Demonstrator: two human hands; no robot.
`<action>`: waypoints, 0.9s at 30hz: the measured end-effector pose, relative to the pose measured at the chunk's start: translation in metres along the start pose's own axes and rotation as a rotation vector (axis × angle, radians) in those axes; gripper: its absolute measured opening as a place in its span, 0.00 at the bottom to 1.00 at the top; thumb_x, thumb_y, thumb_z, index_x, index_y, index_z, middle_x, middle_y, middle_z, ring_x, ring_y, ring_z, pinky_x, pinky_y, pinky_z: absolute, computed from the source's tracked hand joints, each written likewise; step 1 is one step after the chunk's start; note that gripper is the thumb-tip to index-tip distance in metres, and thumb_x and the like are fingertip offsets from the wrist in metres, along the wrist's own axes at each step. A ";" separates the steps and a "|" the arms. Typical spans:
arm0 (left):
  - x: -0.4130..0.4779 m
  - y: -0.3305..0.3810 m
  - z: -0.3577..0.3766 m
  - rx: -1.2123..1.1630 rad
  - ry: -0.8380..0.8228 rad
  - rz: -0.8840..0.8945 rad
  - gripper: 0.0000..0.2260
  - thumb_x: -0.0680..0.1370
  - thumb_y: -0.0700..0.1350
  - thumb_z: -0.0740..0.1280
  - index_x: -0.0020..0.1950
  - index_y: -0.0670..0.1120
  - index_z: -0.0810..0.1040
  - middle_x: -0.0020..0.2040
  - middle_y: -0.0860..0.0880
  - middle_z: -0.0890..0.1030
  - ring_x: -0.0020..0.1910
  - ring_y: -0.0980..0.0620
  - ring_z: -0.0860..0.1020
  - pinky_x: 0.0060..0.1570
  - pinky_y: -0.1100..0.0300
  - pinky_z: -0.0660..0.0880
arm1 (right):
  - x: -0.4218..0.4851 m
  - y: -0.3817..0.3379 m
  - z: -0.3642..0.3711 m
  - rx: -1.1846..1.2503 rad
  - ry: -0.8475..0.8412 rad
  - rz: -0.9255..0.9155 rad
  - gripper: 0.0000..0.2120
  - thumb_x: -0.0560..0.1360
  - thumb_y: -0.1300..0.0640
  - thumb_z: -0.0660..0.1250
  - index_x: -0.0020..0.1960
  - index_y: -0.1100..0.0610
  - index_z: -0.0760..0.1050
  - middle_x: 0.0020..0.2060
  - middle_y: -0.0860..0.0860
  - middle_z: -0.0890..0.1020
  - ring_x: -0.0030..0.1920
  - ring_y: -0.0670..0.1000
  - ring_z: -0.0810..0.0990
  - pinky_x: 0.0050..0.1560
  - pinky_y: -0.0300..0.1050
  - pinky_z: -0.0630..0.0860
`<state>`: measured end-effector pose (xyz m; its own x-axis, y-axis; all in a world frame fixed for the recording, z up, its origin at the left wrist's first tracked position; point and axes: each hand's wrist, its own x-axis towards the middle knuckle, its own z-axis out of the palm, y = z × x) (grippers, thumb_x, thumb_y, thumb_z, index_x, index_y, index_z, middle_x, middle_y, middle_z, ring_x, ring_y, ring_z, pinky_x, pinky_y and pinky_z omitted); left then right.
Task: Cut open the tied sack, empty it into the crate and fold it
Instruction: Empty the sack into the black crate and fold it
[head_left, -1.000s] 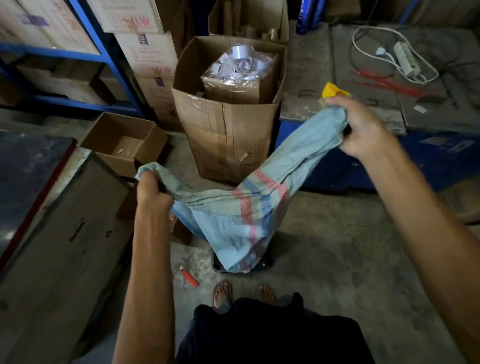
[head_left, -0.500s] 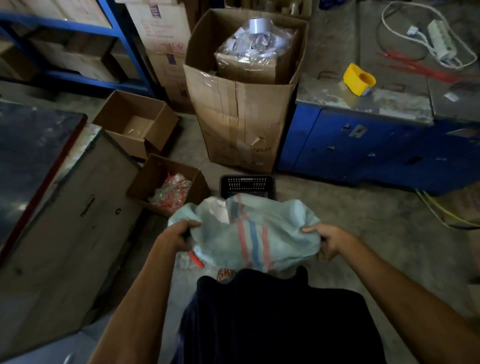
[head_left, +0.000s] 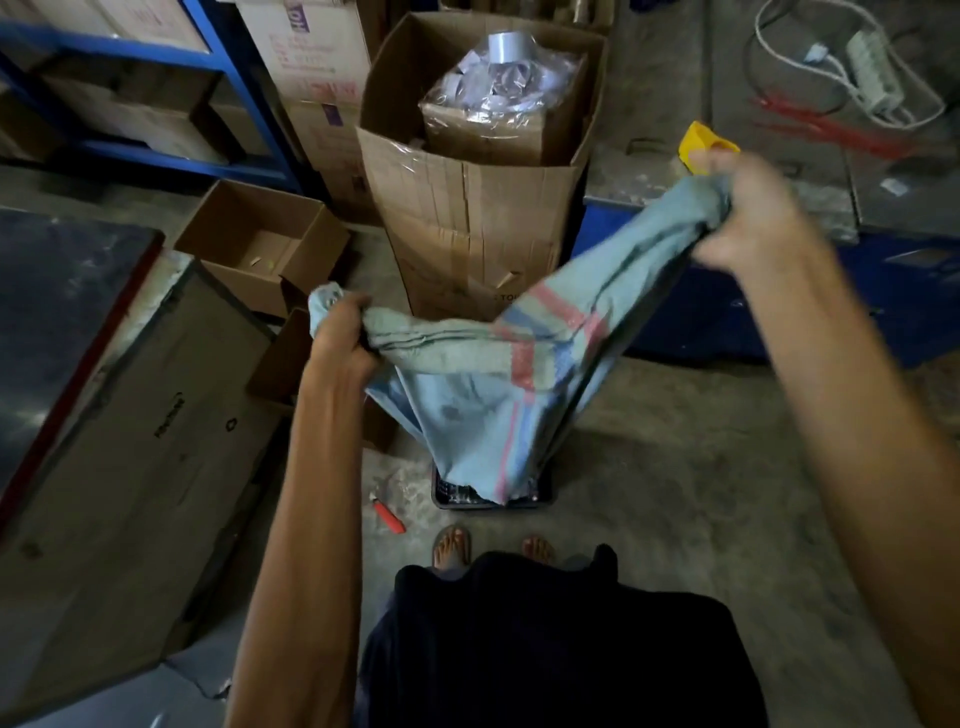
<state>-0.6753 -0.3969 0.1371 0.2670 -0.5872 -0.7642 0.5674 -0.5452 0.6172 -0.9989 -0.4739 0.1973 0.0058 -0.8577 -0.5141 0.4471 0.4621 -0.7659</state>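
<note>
Half a second ago bunched low, the limp pale-blue woven sack with red stripes (head_left: 483, 395) now stretches across mid-frame, left hand (head_left: 340, 332) and right hand (head_left: 748, 218) fingers clenched on opposite ends above the black plastic crate (head_left: 491, 499): emptied, folding underway.

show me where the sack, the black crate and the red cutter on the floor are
sack (head_left: 483, 415): head view, hanging cloth beside the stripe.
black crate (head_left: 540, 500): head view, right near rim.
red cutter (head_left: 388, 517): head view, mid body.

Pale blue woven sack (head_left: 483, 395) stretched between left hand (head_left: 340, 332) and right hand (head_left: 748, 213), its lower end in the black plastic crate (head_left: 441, 493) on the floor, red cutter (head_left: 388, 517) left of the crate, tall open cardboard box (head_left: 467, 218) behind, yellow plastic cup (head_left: 701, 143) on the tabletop (head_left: 649, 171) at right.
</note>
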 end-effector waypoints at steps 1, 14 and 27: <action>0.003 0.004 -0.003 0.008 0.011 0.008 0.10 0.83 0.42 0.63 0.42 0.41 0.75 0.42 0.43 0.80 0.44 0.46 0.80 0.56 0.49 0.78 | 0.000 -0.008 0.007 0.020 -0.021 0.006 0.15 0.72 0.55 0.70 0.33 0.54 0.65 0.23 0.50 0.73 0.24 0.48 0.73 0.32 0.36 0.76; -0.013 0.016 0.006 0.570 0.031 0.345 0.10 0.76 0.50 0.72 0.49 0.44 0.79 0.48 0.42 0.83 0.48 0.44 0.83 0.57 0.45 0.80 | -0.042 -0.020 0.054 -1.063 0.222 -0.328 0.18 0.72 0.42 0.71 0.35 0.55 0.73 0.34 0.49 0.76 0.36 0.51 0.78 0.39 0.46 0.71; -0.073 0.011 0.002 0.507 -0.075 0.295 0.06 0.80 0.48 0.69 0.51 0.46 0.81 0.56 0.39 0.84 0.56 0.41 0.83 0.63 0.40 0.78 | -0.072 -0.005 0.054 -0.900 0.307 -0.757 0.18 0.73 0.51 0.72 0.34 0.64 0.74 0.27 0.53 0.76 0.30 0.45 0.74 0.32 0.43 0.68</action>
<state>-0.6895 -0.3613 0.2003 0.2908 -0.7878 -0.5430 0.0293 -0.5599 0.8281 -0.9529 -0.4266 0.2587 -0.2544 -0.9456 0.2030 -0.5359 -0.0369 -0.8435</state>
